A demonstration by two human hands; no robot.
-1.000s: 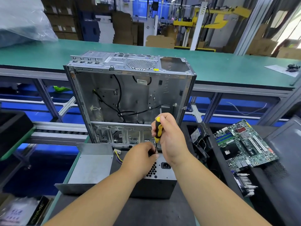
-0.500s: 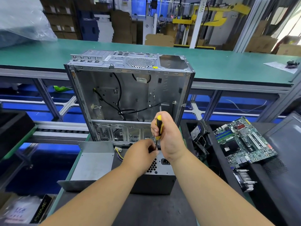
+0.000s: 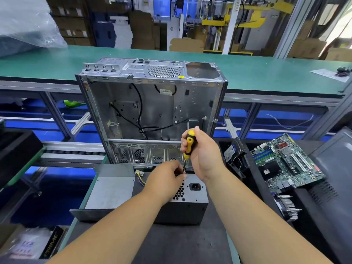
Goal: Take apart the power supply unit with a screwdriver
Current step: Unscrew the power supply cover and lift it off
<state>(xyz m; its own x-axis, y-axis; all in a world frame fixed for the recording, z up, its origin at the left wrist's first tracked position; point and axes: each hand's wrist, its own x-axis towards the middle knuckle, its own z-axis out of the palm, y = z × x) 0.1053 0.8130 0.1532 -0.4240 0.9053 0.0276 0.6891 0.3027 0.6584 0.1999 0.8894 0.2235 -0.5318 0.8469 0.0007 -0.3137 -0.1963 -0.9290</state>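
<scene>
- The power supply unit (image 3: 187,204) lies on the dark work table (image 3: 181,244), near its far edge, just in front of the open computer case (image 3: 152,115). Its long axis seems to run from me toward the case; the vented end with the power socket faces up and slightly toward me.
- My right hand (image 3: 204,155) is curled round the yellow-and-black handle of the screwdriver (image 3: 187,147), which stands nearly upright, tip down at the unit's top far edge.
- My left hand (image 3: 165,180) rests on the unit's top, fingertips pinched together around the screwdriver shaft near its tip.
- My left hand hides the tip and any screw; I cannot tell whether the tip is seated.
- A grey metal cover (image 3: 108,189) lies just left of the unit, and coloured wires (image 3: 140,178) show between them.
- A circuit board (image 3: 285,164) lies toward the table's right edge.
</scene>
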